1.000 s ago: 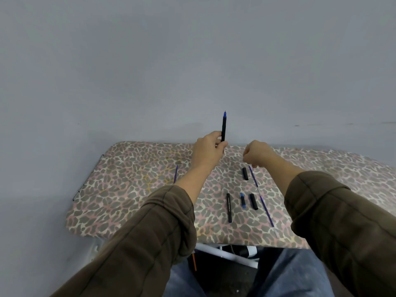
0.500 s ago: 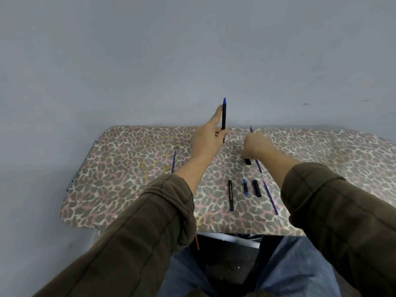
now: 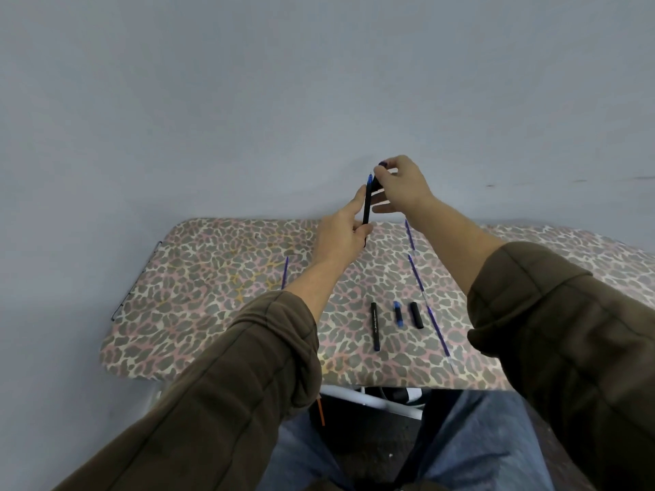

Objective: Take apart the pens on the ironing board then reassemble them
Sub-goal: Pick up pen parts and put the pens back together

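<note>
Head camera: left hand (image 3: 340, 235) grips the black pen (image 3: 367, 203) upright, tip up, as right hand (image 3: 400, 186) pinches its cap (image 3: 379, 170) just beside that tip

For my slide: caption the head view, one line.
Left hand holds a pen upright over the ironing board; right hand pinches a part near its tip.

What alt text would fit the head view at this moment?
Above a leopard-print ironing board, the left hand holds a black pen upright while the right hand pinches a small dark cap beside its blue tip. A black barrel, two short pieces and thin blue refills lie on the board.
</note>
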